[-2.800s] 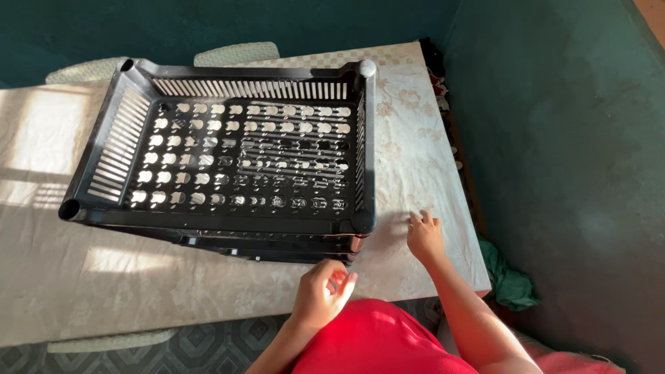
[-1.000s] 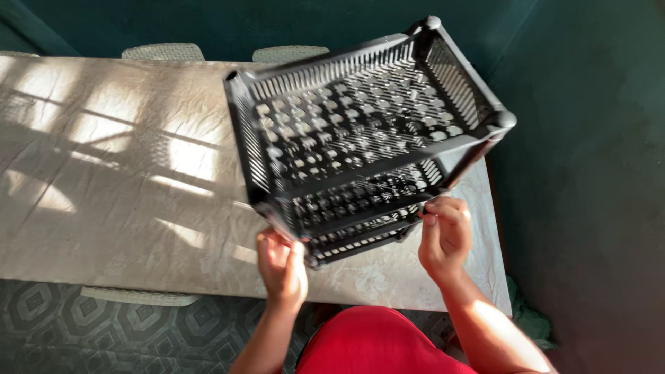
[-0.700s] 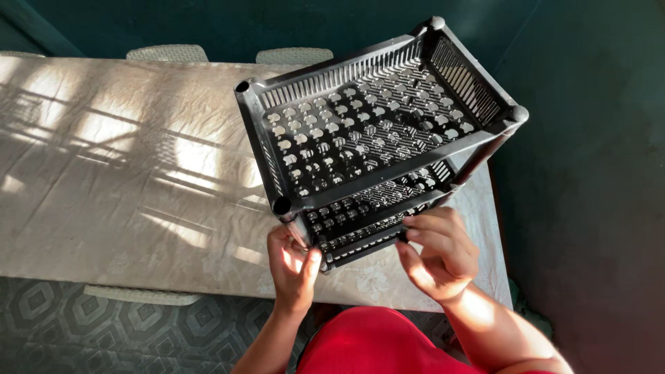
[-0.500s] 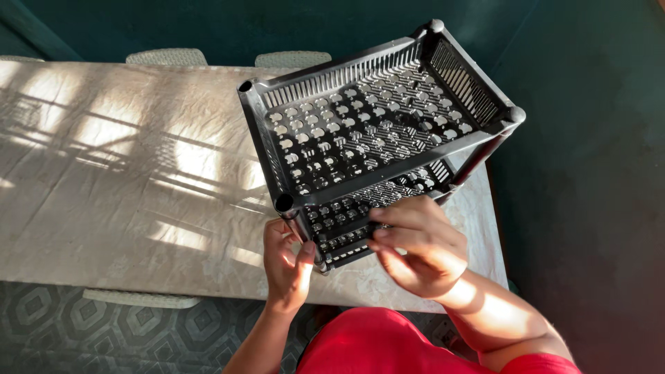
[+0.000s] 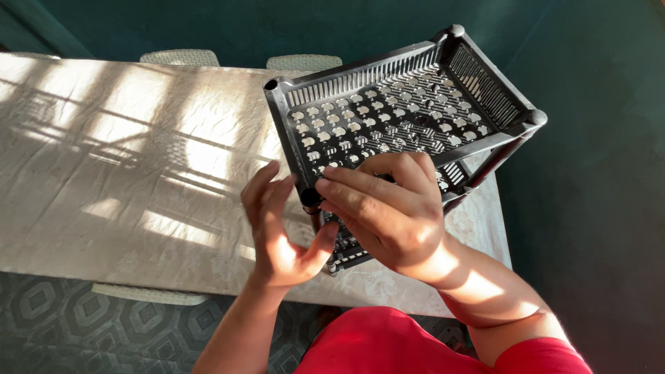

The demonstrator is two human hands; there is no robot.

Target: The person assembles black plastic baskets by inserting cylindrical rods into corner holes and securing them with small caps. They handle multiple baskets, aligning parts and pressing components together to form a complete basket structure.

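I look down on a long table (image 5: 104, 173) under a pale, creased cloth, sunlit in bars, with chair backs (image 5: 180, 57) along its far edge. At the table's right end stands a black perforated plastic rack (image 5: 402, 118) of stacked trays, turned so its long axis runs from the near edge up toward the far right corner. The top tray sits above a lower tray, joined by corner posts.

The near-left corner post (image 5: 310, 197) is where both hands meet. My left hand (image 5: 280, 232) is cupped around it from the left, thumb underneath, fingers curled but loose; I cannot tell whether it truly grips. My right hand (image 5: 388, 211) lies over the top tray's near rim, fingers spread, pressing down rather than clasping. The rack lies away and to the right of both hands, the left hand nearer the post.

Compared with half a second ago, the right hand has slid further left across the rim, and the left has closed in on the post.
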